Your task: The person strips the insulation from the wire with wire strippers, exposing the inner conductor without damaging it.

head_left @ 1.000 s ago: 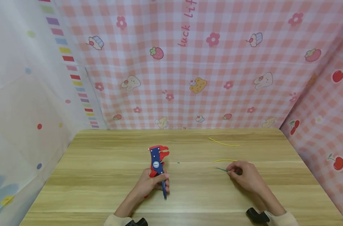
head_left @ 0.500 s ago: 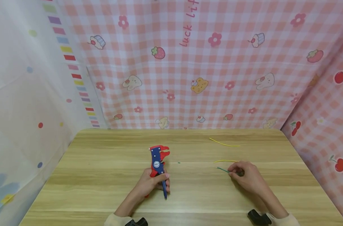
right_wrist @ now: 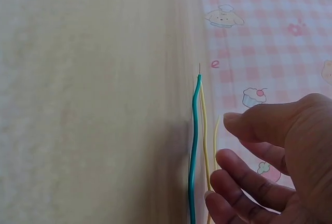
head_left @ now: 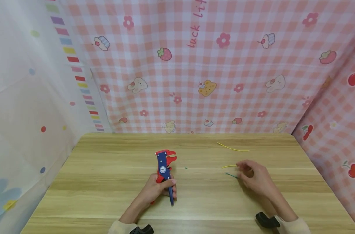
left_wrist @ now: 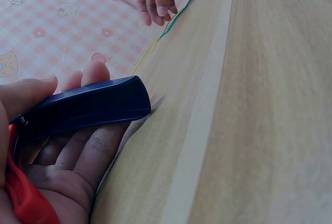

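Observation:
My left hand [head_left: 156, 191] grips a wire stripper [head_left: 163, 165] with a blue body and red jaws, its head pointing away from me. The left wrist view shows its blue handle [left_wrist: 93, 106] lying across my fingers. To the right, my right hand [head_left: 256, 177] hovers just over the wires, thumb and fingers apart with nothing between them. Below it a green wire [right_wrist: 194, 146] lies on the table, a thin bare metal tip [right_wrist: 199, 68] at its far end. Beside the green wire runs a yellow wire [head_left: 229, 166], partly hidden by my right hand in the head view.
Farther back on the wooden table [head_left: 107, 162] lies another yellow wire [head_left: 233, 148]. A tiny green scrap [head_left: 186, 168] sits between the stripper and the wires. A pink checked curtain [head_left: 177, 65] rises behind the table's back edge, with more fabric at both sides.
My right hand has let go of the green wire and lifted slightly away, its fingers spreading. The green wire stays on the table. My left hand holds the stripper as before.

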Demonstrator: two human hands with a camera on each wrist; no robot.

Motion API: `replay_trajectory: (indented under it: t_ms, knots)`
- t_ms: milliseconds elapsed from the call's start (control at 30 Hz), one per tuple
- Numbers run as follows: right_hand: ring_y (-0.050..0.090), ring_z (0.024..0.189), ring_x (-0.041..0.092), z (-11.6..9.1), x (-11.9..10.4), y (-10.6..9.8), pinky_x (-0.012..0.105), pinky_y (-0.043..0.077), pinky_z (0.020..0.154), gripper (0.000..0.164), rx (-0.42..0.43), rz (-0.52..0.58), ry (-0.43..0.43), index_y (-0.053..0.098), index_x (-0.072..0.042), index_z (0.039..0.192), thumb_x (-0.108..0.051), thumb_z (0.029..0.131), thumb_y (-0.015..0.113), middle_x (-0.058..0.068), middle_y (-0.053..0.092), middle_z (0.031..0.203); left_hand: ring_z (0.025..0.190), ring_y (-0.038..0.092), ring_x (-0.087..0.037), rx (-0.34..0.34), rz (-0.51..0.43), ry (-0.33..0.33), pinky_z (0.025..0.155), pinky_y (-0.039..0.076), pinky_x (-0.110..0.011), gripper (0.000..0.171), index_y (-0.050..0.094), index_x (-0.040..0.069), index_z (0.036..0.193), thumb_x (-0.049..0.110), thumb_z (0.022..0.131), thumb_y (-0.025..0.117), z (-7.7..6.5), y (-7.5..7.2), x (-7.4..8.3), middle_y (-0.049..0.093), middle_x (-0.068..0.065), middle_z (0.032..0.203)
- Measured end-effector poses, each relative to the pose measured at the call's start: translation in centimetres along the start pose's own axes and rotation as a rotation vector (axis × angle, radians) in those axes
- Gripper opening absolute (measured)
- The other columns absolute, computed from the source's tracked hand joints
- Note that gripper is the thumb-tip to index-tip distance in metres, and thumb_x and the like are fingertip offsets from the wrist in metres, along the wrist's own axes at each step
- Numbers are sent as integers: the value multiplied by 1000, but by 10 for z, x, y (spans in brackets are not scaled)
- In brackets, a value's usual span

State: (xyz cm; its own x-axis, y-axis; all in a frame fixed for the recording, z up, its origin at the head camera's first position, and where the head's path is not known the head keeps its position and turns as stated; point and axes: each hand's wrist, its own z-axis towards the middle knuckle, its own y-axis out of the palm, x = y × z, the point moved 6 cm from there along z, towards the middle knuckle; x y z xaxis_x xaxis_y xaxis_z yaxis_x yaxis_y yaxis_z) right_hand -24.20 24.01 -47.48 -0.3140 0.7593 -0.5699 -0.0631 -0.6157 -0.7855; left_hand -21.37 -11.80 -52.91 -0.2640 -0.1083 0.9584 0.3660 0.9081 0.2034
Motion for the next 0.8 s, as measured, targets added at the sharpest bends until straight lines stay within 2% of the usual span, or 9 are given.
replay_trajectory:
  t_ms: [133, 433, 633, 800]
  knots:
    - [66, 93, 21, 4, 0, -1, 31, 57, 78, 31, 7, 5, 3, 69, -7, 118, -9, 89, 79, 6, 72, 104, 74, 77, -22, 0, -2, -1, 80, 65, -45, 35, 56, -2, 114, 24, 97, 73, 0, 0, 0, 73, -7, 84]
    - [69, 98, 30, 15, -1, -7, 47, 59, 86, 34, 30, 36, -14, 68, -3, 118, -6, 87, 80, 13, 73, 106, 74, 77, -23, -2, -9, -3, 80, 65, -45, 35, 55, -2, 114, 23, 97, 72, -1, 0, 0, 73, -7, 85]
    - [70, 103, 33, 19, 9, -3, 52, 58, 90, 32, -12, 45, 27, 67, -2, 119, -6, 89, 78, 15, 73, 110, 73, 77, -23, -2, -9, -2, 79, 65, -44, 35, 54, -3, 115, 21, 97, 72, 1, 1, 0, 73, -7, 84]
    - [72, 107, 34, 21, 17, 2, 50, 58, 93, 26, -56, 65, 77, 69, -4, 115, -8, 90, 76, 13, 74, 112, 73, 76, -22, 1, -2, -2, 79, 65, -44, 31, 55, -3, 113, 19, 98, 70, 1, 1, 1, 73, -7, 84]
